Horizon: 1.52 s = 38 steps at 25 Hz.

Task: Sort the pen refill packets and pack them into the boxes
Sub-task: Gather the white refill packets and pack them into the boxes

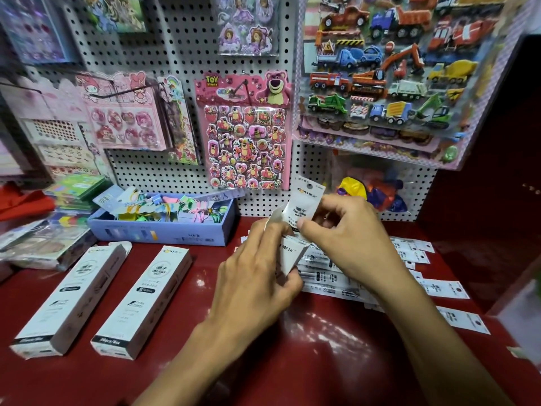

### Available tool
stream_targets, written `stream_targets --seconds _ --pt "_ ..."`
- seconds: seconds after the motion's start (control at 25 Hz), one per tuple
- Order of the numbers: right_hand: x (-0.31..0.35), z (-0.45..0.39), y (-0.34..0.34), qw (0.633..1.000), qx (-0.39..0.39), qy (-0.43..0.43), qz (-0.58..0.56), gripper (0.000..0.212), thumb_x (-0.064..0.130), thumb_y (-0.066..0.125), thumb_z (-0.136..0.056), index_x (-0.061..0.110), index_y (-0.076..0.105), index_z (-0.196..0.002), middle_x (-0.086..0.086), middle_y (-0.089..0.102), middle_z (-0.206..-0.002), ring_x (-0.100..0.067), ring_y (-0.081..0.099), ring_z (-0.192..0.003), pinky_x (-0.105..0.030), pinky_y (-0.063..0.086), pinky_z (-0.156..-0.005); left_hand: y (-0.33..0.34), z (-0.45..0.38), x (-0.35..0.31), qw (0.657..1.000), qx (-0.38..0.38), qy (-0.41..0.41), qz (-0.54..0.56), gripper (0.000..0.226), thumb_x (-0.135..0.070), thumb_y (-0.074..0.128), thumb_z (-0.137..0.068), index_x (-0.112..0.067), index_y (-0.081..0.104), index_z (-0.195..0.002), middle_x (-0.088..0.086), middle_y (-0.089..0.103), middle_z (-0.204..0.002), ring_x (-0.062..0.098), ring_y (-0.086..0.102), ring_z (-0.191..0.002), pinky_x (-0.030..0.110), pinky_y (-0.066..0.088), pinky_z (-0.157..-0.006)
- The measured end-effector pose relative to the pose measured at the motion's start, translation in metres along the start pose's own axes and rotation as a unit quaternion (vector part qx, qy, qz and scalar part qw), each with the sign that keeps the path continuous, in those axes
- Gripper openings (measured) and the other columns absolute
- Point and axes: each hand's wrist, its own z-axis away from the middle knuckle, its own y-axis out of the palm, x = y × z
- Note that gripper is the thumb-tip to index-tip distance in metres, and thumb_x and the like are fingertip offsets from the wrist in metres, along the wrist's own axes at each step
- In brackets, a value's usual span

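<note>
A white pegboard [187, 54] fills the back of the view, hung with sheets of stickers: a big sheet of trucks and diggers [389, 71] at upper right, a pink bear sheet [244, 133] in the middle, and pink character cards [123, 112] to the left. Below it runs the red table [307, 347].

At the back of the table, against the pegboard, sits an open blue box [164, 227] full of small coloured items. In front of it two long white boxes lie side by side, flat on the table and angled toward the camera: the left box [70, 300] with its far end flap open, the right box [143, 300] with its far end seemingly closed. They are near each other but not touching.

A third white box [289, 256] is held above the table at centre. The left hand [251, 276] grips it, fingers curled around its side. The right hand [345, 235] pinches a white refill packet [306, 203] between thumb and fingertips; the packet stands upright, its lower end at the open mouth of the held box.

Under and to the right of the hands, loose refill packets [439, 285] lie spread on the table, overlapping in a rough fan that reaches toward the right edge. A bag of coloured balloons [371, 191] rests against the pegboard behind the right hand.
</note>
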Motion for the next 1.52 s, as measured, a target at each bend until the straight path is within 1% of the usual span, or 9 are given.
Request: stream_targets --seconds 0.16,0.32,0.44,0.84,0.96,1.08,1.2,1.32,1.52 --pt "0.002 0.0 -0.006 0.997 -0.046 -0.014 -0.057 0.015 0.026 0.076 -0.081 0.018 0.068 -0.071 0.012 0.055 -0.056 -0.007 0.049 -0.055 -0.029 0.042 -0.056 0.002 0.0 0.0 1.0 0.001 0.013 0.003 0.055 -0.033 0.07 -0.069 -0.029 0.042 -0.117 -0.01 0.05 -0.109 0.018 0.06 -0.084 0.03 0.047 -0.059" --pt "-0.002 0.005 0.004 0.997 -0.007 -0.011 0.076 0.012 0.033 0.074 -0.08 0.028 0.069 -0.07 0.015 0.055 -0.096 -0.015 0.046 -0.1 -0.041 0.043 -0.089 0.004 0.001 0.002 1.0 -0.003 0.001 0.012 0.057 -0.035 0.068 -0.07 -0.029 0.042 -0.121 -0.009 0.052 -0.111 0.021 0.062 -0.087 0.034 0.051 -0.061" --pt "0.002 0.006 0.002 0.988 -0.03 -0.013 0.153 0.015 0.034 0.067 -0.086 0.023 0.072 -0.076 0.013 0.052 -0.107 -0.014 0.04 -0.105 -0.041 0.037 -0.094 0.003 0.002 0.002 1.0 -0.007 0.004 0.018 0.059 -0.034 0.069 -0.069 -0.03 0.04 -0.121 -0.011 0.052 -0.114 0.02 0.062 -0.088 0.033 0.051 -0.062" --pt "0.006 0.006 0.001 0.968 0.178 0.045 0.168 0.034 0.037 0.045 -0.095 0.026 0.068 -0.073 0.012 0.043 -0.134 -0.018 0.04 -0.124 -0.047 0.036 -0.103 0.003 0.002 0.0 0.998 -0.032 -0.024 0.038 0.089 -0.026 0.078 -0.064 -0.038 0.029 -0.137 -0.011 0.06 -0.108 0.011 0.052 -0.077 0.022 0.034 -0.058" --pt "0.0 0.006 0.001 0.981 0.19 0.021 -0.045 0.023 0.029 0.053 -0.095 0.037 0.072 -0.086 0.012 0.047 -0.127 -0.007 0.049 -0.118 -0.036 0.044 -0.1 0.003 0.0 0.003 1.0 -0.011 -0.009 0.023 0.085 -0.028 0.074 -0.066 -0.038 0.033 -0.14 -0.009 0.054 -0.123 0.014 0.06 -0.077 0.027 0.045 -0.06" --pt "-0.018 0.004 -0.002 0.958 0.006 0.049 -0.283 0.019 0.018 0.057 -0.093 0.025 0.074 -0.097 0.002 0.066 -0.113 -0.008 0.063 -0.096 -0.027 0.053 -0.077 0.0 -0.003 0.006 0.998 -0.017 -0.04 0.045 0.067 -0.031 0.074 -0.068 -0.036 0.043 -0.127 -0.006 0.053 -0.114 0.02 0.062 -0.078 0.036 0.052 -0.064" --pt "-0.06 0.006 0.003 0.993 -0.033 0.097 -0.059 0.019 0.016 0.057 -0.091 0.021 0.072 -0.082 0.001 0.073 -0.087 -0.019 0.066 -0.076 -0.034 0.053 -0.067 -0.001 -0.004 0.008 0.996 -0.027 -0.054 0.058 0.054 -0.03 0.074 -0.068 -0.03 0.043 -0.111 -0.008 0.051 -0.101 0.013 0.059 -0.069 0.038 0.052 -0.062" --pt "-0.096 0.02 0.023 0.933 0.2 0.109 0.277 0.02 0.019 0.056 -0.087 0.025 0.069 -0.101 -0.001 0.069 -0.109 -0.026 0.064 -0.1 -0.034 0.052 -0.081 -0.003 -0.005 0.014 0.996 -0.026 -0.052 0.062 0.054 -0.03 0.074 -0.067 -0.029 0.045 -0.113 -0.007 0.051 -0.103 0.014 0.057 -0.069 0.039 0.051 -0.063" --pt "-0.109 0.023 0.04 0.9 0.278 0.056 0.331 0.029 0.024 0.062 -0.089 0.021 0.061 -0.118 -0.002 0.053 -0.128 -0.026 0.053 -0.116 -0.037 0.049 -0.088 -0.011 -0.01 0.026 0.994 -0.048 -0.074 0.057 0.058 -0.035 0.066 -0.064 -0.028 0.047 -0.118 -0.003 0.054 -0.11 0.018 0.057 -0.088 0.04 0.051 -0.07"
